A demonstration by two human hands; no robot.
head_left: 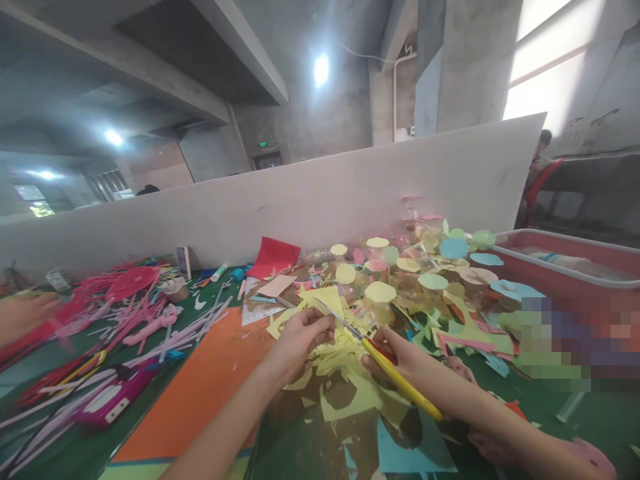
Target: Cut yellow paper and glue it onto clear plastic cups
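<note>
Gripping yellow-handled scissors point(400, 377) in the right hand point(397, 357), the person pinches a ragged sheet of yellow paper point(333, 360) in the left hand point(300, 340). The two hands sit close but apart, above the middle of the bench, and the steel blades point(336, 319) angle up and left to the paper's top edge; whether they are open is hard to say through the blur. Yellow offcuts and a blue paper scrap point(410, 447) lie below the hands on the green bench top point(295, 453). Paper circles point(400, 273) in yellow, blue and pink heap toward the far edge, a red sheet point(273, 257) beside them. An orange card point(200, 380) lies left of the hands, with pink strips point(130, 313) nearer the left edge, where a co-worker's hand point(25, 317) reaches in. A red tray point(550, 267) stands past the right edge.
</note>
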